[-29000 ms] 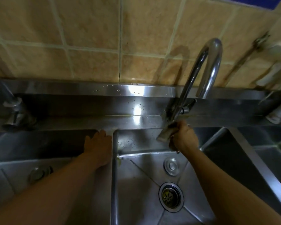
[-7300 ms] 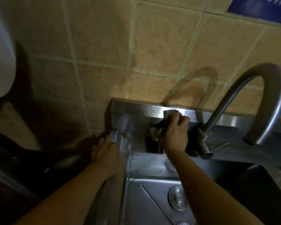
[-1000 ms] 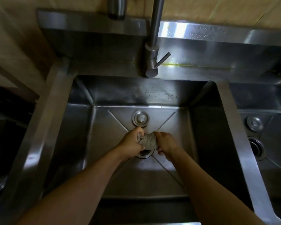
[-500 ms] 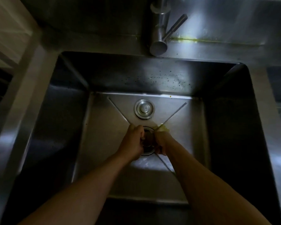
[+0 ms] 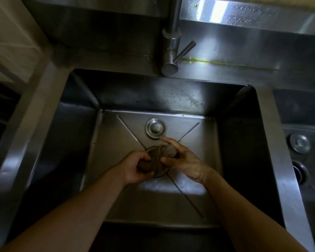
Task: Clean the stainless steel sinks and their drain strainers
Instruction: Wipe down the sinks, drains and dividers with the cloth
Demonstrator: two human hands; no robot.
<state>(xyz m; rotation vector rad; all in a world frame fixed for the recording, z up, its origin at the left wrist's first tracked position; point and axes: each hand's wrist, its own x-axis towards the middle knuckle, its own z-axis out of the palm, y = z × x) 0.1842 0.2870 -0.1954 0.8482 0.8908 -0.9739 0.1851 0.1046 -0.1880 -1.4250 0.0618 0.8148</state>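
Since half a second ago, right hand (image 5: 185, 161) has loosened: index finger now straight, thumb and remaining fingers pinching the cloth (image 5: 159, 155). Left hand (image 5: 135, 167) curled tight around the cloth's other end. Cloth bunched directly over drain strainer (image 5: 161, 174) in sink (image 5: 116, 142) floor.

Centre frame in the sink (image 5: 65, 135): cloth (image 5: 160, 157) over the drain, between left hand (image 5: 135, 168) and right hand (image 5: 185, 160), plug (image 5: 156, 127) just above, faucet (image 5: 171, 51) at top, second sink (image 5: 305, 160) at right edge.
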